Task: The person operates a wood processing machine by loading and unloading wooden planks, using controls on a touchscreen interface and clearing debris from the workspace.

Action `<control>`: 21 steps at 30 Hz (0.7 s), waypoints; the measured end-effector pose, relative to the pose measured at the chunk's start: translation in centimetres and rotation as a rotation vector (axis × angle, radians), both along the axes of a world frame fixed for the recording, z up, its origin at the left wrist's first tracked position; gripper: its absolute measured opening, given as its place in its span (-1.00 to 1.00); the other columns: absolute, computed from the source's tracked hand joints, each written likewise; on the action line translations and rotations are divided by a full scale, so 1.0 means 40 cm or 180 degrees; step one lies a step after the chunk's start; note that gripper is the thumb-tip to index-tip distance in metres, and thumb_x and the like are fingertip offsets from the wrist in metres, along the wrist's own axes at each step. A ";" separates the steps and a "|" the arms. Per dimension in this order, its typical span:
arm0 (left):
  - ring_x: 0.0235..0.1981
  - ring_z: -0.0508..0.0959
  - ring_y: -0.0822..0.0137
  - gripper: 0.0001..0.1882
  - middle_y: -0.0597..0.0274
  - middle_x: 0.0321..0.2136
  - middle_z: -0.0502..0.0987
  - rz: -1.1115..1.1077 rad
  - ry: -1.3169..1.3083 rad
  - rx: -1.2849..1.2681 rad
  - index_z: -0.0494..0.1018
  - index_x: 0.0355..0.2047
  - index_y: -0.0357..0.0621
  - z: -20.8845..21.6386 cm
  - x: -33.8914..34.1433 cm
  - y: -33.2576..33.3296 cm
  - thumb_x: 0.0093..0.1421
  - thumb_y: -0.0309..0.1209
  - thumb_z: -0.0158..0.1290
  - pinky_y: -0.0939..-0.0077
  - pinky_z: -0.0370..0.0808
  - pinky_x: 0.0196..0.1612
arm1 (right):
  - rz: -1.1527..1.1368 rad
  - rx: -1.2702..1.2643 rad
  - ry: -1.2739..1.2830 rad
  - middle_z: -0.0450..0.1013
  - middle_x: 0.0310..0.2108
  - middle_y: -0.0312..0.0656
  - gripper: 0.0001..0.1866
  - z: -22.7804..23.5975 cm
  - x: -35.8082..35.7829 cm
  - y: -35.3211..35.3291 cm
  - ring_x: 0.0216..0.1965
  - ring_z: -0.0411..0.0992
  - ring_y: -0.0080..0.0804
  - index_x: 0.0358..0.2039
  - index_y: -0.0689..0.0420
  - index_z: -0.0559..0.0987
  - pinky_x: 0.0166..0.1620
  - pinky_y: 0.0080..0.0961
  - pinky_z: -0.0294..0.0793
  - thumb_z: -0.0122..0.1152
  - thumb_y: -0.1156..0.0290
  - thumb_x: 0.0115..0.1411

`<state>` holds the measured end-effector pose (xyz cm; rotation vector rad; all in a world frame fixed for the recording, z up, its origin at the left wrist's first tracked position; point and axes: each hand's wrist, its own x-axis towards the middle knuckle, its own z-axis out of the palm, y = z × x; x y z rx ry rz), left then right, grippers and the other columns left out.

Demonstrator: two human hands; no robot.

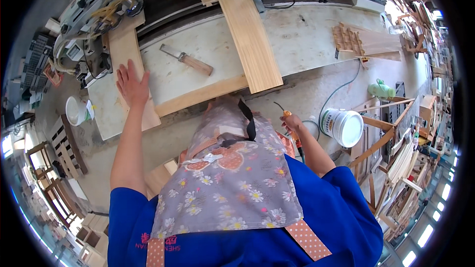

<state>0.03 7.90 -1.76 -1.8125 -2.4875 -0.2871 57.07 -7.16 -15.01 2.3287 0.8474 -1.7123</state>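
Spanning the upper half of the head view, one pale workbench [307, 39] carries three wooden boards: a long plank [250, 39] running away from the person, a narrower crosspiece [198, 98] along the near edge, and a left board [129, 69] lying lengthwise under the left hand [132, 85]. Two hands show, both the person's own. That left hand lies flat and open, fingers spread, palm pressed on the left board about midway along it, gripping nothing. The right hand [292, 122] hangs below the bench edge, well apart from the boards, closed around an orange-handled tool [293, 133] whose thin metal tip points up toward the bench; its lower end is hidden behind the arm and apron, so its kind is hard to tell. One white plastic bucket [344, 127] stands on the floor just right of that hand. One small white bowl [75, 111] sits off the left end of the bench. One wooden-handled scraper [190, 61] lies on the bench between the left board and the long plank, touching neither. The long plank's far end runs under machinery and is cut from sight; the crosspiece's middle is hidden behind the person's flowered apron [227, 178]
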 end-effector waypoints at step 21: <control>0.41 -0.08 0.08 -0.19 0.08 0.38 -0.01 0.0085 -0.0053 -0.0070 0.05 0.36 0.14 0.013 0.009 -0.007 0.16 0.04 0.03 0.09 -0.16 0.39 | 0.2620 0.0846 0.0589 0.56 -0.41 0.08 -0.50 0.140 -0.252 0.171 -0.38 0.53 -0.06 -0.35 0.25 0.63 -0.24 -0.23 0.48 0.08 -0.01 0.15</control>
